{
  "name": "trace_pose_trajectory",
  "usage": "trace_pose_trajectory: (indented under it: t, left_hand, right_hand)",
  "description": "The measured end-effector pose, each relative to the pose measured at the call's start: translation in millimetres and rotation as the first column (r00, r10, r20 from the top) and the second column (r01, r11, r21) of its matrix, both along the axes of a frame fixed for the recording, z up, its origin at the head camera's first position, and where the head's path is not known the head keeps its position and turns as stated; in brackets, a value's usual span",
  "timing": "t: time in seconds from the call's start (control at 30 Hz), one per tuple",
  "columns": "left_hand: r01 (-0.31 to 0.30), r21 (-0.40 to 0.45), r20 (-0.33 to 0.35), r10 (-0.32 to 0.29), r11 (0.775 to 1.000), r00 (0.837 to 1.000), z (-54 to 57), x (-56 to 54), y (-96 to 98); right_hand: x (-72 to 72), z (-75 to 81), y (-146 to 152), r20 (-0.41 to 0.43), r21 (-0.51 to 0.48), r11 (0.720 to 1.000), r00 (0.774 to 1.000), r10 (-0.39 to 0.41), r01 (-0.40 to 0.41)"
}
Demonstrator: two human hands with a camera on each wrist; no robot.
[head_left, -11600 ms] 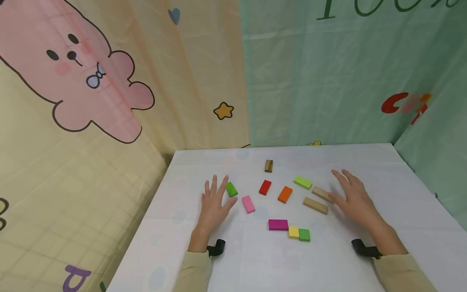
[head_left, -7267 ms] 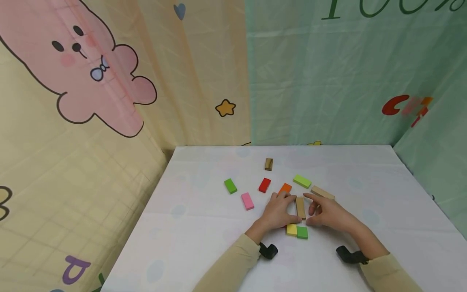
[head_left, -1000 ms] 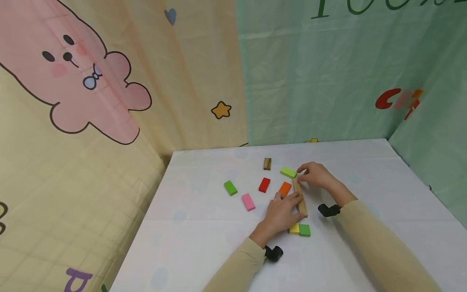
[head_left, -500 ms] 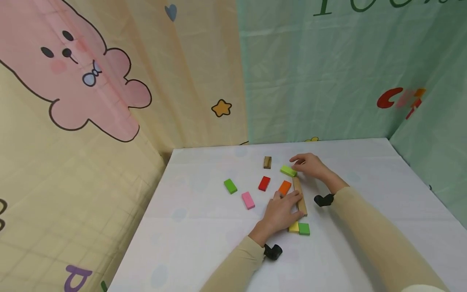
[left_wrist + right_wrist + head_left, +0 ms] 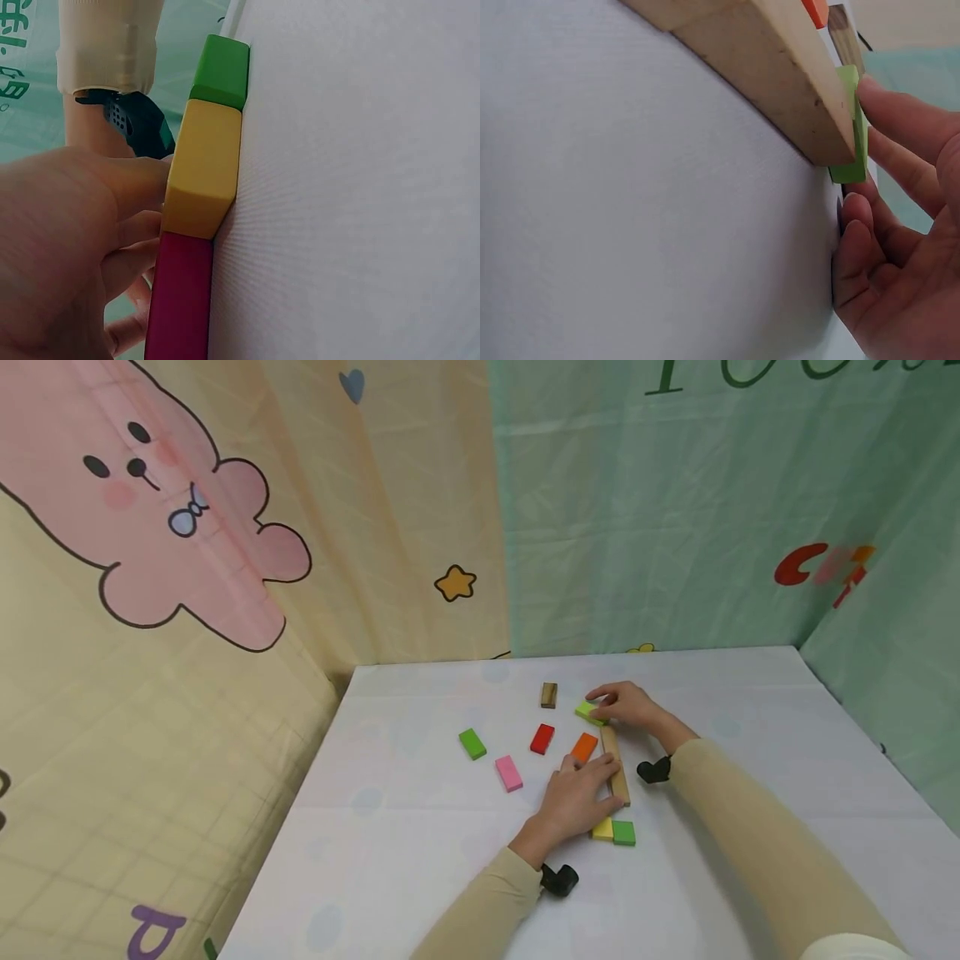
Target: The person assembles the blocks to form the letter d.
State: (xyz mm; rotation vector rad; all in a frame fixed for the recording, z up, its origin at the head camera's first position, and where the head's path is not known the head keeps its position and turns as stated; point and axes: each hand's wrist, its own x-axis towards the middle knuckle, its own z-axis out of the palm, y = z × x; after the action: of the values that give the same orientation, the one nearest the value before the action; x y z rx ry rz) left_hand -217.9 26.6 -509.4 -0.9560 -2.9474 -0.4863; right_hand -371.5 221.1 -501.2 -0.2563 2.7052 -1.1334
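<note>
In the head view, two light wooden blocks lie end to end in a line, the nearer one (image 5: 619, 787) and the farther one (image 5: 609, 742). My left hand (image 5: 573, 797) holds the nearer one, thumb at its near end and fingers by the joint. Beyond the line, my right hand (image 5: 628, 703) pinches a lime green block (image 5: 586, 710) between thumb and fingers. The right wrist view has this lime block just past the wooden end. Below my left hand sit a yellow block (image 5: 602, 830), a green block (image 5: 624, 833) and a magenta block (image 5: 180, 300), which the hand hides from the head view.
Loose blocks lie left of the line: orange (image 5: 584, 747), red (image 5: 542, 739), pink (image 5: 508, 773) and another green one (image 5: 472, 744). A dark brown block (image 5: 549, 695) lies farther back. The white table (image 5: 375, 877) meets printed curtains behind.
Both wooden blocks, earlier apart and slanted, now form one line. The lime block has shifted left. My right hand has left the farther wooden block and taken hold of the lime one.
</note>
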Motion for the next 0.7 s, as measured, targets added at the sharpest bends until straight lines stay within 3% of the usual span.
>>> trace_pose_trajectory:
  t: [0.47, 0.7]
  left_hand:
    - [0.007, 0.009, -0.003, -0.007, 1.000, 1.000, -1.0, -2.2, -0.1]
    - [0.006, 0.009, 0.006, -0.006, 1.000, 1.000, -0.3, 0.2, -0.4]
  right_hand:
    - [7.5, 1.3, -10.9, -0.043, 0.043, 0.998, 0.998, -0.053, 0.054]
    - [11.9, 1.9, -14.5, -0.025, 0.041, 0.998, 0.998, -0.052, 0.053]
